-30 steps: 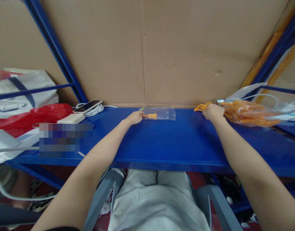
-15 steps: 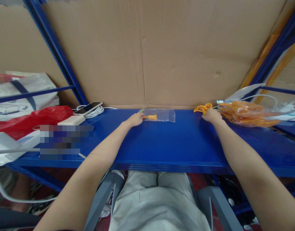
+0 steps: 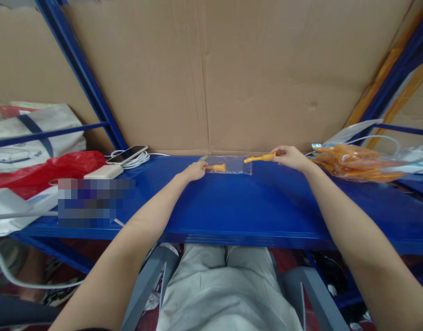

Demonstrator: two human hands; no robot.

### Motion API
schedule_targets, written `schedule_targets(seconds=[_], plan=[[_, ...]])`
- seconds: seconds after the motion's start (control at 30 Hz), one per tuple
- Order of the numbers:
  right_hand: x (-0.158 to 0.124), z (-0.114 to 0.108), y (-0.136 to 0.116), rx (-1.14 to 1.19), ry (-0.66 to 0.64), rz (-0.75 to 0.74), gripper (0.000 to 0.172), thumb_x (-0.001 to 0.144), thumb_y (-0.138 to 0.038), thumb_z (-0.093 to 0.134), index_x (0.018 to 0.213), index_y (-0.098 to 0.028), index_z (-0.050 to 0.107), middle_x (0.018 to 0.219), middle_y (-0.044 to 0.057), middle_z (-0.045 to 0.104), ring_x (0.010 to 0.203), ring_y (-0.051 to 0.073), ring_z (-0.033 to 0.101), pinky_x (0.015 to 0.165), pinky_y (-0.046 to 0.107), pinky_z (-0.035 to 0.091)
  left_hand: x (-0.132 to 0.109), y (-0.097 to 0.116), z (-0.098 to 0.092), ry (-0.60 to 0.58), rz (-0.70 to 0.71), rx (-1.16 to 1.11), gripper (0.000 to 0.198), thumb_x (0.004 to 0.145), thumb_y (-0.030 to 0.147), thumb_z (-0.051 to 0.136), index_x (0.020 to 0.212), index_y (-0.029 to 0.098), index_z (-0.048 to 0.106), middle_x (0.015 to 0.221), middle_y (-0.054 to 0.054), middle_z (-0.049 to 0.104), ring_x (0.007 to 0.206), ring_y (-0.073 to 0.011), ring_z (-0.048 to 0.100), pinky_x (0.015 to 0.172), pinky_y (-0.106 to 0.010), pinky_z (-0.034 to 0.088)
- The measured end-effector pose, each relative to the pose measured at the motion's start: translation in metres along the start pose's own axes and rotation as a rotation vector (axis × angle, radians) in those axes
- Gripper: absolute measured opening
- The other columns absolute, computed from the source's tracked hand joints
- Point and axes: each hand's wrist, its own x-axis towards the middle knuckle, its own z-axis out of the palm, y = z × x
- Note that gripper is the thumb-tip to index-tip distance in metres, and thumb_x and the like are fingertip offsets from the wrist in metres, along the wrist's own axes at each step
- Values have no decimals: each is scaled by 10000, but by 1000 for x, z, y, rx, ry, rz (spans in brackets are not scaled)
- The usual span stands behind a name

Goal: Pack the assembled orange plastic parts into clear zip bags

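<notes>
Your left hand (image 3: 194,170) pins the left end of the clear bag (image 3: 232,164) flat on the blue shelf (image 3: 232,207), while your right hand (image 3: 291,157) pinches an orange tool (image 3: 260,158) just above the bag's right end.

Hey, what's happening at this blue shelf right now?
A seated person works at a blue shelf with bare hands. The left hand rests on the end of a small clear plastic bag with an orange piece inside. The right hand holds another orange piece at the bag's other end. A pile of orange pieces in plastic lies to the right; a phone lies to the left.
</notes>
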Motion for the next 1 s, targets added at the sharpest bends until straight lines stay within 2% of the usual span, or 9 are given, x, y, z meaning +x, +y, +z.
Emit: schedule_targets(seconds=[0.07, 0.17, 0.37, 0.53, 0.63, 0.73, 0.9, 1.0], plan=[[-2, 4, -3, 43, -86, -49, 260, 693, -312, 763, 904, -166, 727, 659, -4, 651, 581, 128, 599, 579, 246, 508, 0, 0, 0, -4, 5, 9, 433, 945, 185, 366, 1272, 188, 649, 1326, -60, 675, 1241, -217, 621, 1059, -293, 470], [-5, 9, -9, 45, -135, -81, 253, 674, -320, 772, 877, -174, 733, 683, -1, 669, 612, 134, 613, 602, 248, 515, 0, -1, 0, 0, 10, 16, 433, 943, 193, 369, 1280, 198, 642, 1325, -53, 676, 1233, -210, 627, 1058, -288, 469], [-11, 16, -21, 23, -152, -4, 256, 705, -235, 741, 954, -176, 742, 767, 22, 723, 715, 157, 668, 691, 259, 541, 4, -4, 3, -2, 38, -30, 435, 936, 202, 380, 1281, 189, 644, 1351, -71, 658, 1258, -235, 611, 1080, -329, 457], [-10, 28, -20, 56, -92, -18, 265, 690, -205, 781, 948, -153, 745, 805, 32, 731, 736, 167, 680, 727, 293, 569, 7, -3, 6, -4, 147, -112, 411, 923, 199, 403, 1222, 227, 684, 1346, -19, 665, 1289, -193, 586, 1131, -308, 399], [-10, 40, -24, 130, -67, 87, 228, 694, -181, 806, 908, -140, 737, 744, 28, 709, 638, 148, 660, 690, 297, 583, 7, 2, 6, -21, 185, -176, 404, 921, 196, 410, 1203, 225, 697, 1352, -12, 660, 1296, -185, 579, 1137, -298, 385], [-14, 49, -34, 259, -115, 204, 160, 698, -153, 823, 810, -132, 710, 676, 28, 678, 590, 136, 641, 710, 306, 596, 5, 7, 5, -42, 206, -207, 397, 925, 196, 411, 1193, 222, 702, 1347, -14, 664, 1290, -190, 583, 1138, -307, 382], [-17, 57, -42, 389, -104, 338, 148, 757, -144, 781, 717, -131, 639, 681, 70, 667, 647, 160, 670, 842, 383, 594, 4, 9, 5, -57, 231, -207, 395, 931, 201, 406, 1204, 216, 692, 1340, -19, 669, 1286, -195, 584, 1145, -329, 374], [-17, 60, -39, 483, -164, 385, 154, 770, -155, 768, 705, -152, 628, 683, 70, 676, 653, 166, 683, 837, 389, 604, 3, 10, 5, -56, 243, -209, 391, 930, 203, 410, 1199, 229, 693, 1332, -12, 674, 1287, -198, 586, 1148, -342, 375]])
